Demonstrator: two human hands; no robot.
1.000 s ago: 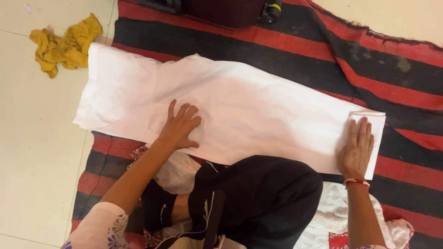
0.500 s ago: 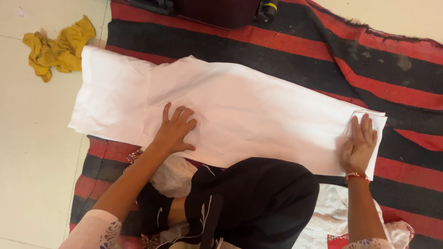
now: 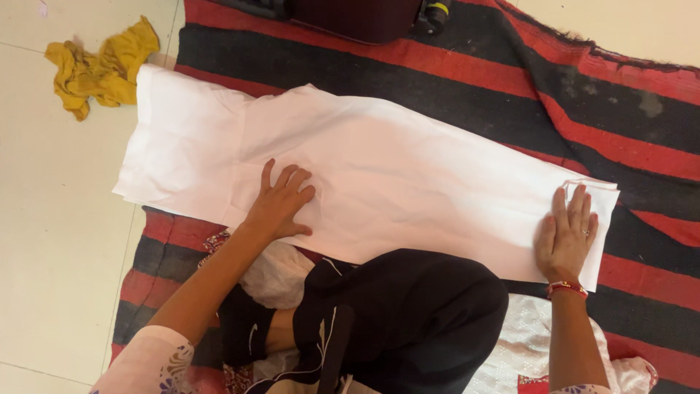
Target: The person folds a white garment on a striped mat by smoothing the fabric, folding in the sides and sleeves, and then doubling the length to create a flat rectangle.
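Hands: two, both palm-down on one cloth; left hand (image 3: 281, 201), right hand (image 3: 565, 237).
Left fingers (image 3: 290, 177): spread apart and flat, gripping nothing, pressing on the middle of the white cloth (image 3: 408, 175).
Right fingers (image 3: 576, 208): straight and close together, flat, holding nothing; they lie on the cloth's right end, tips just short of its folded corner.
White cloth: one long folded piece, lying under both hands and running past the left fingers to the floor edge; it is spread flat on the rug.
Bangle (image 3: 566, 288): one red-and-gold band on the right wrist, just behind the right fingers.
Dark garment (image 3: 408, 314): one black bundle between the two forearms, nearer than both sets of fingers.
Striped rug (image 3: 510, 80): one, red and black, under the cloth and beyond all the fingers.
Yellow rag (image 3: 102, 69): one crumpled piece on the tiled floor (image 3: 51, 241), well beyond and left of the left fingers.
Dark maroon case (image 3: 357, 18): one, at the far rug edge.
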